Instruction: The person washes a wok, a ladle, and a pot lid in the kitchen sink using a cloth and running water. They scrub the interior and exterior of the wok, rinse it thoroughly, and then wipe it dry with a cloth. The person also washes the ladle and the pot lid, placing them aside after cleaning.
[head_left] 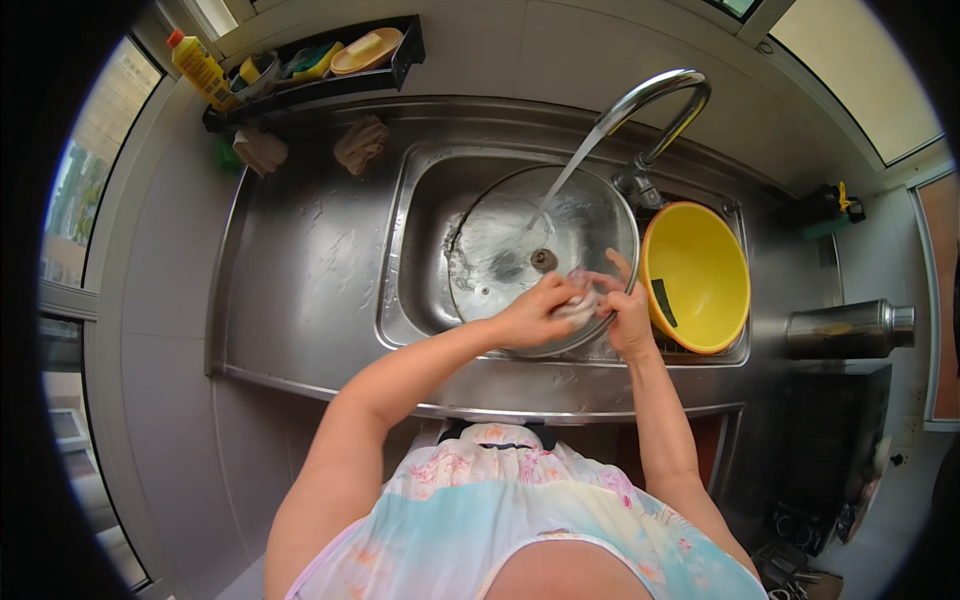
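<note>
A large round glass lid with a thin metal rim lies tilted in the steel sink. At its middle is a dark brown round piece, either its knob or the drain seen through it. My right hand grips the lid's rim at the near right side. Closed around a whitish-pink cloth or scrubber, blurred by motion, my left hand presses near that same rim. Water runs from the curved chrome faucet onto the lid.
Right of the lid a yellow basin leans in the second bowl. A steel flask lies farther right. At the back left, a black rack holds sponges, a soap dish and a yellow bottle. Crumpled cloths hang below.
</note>
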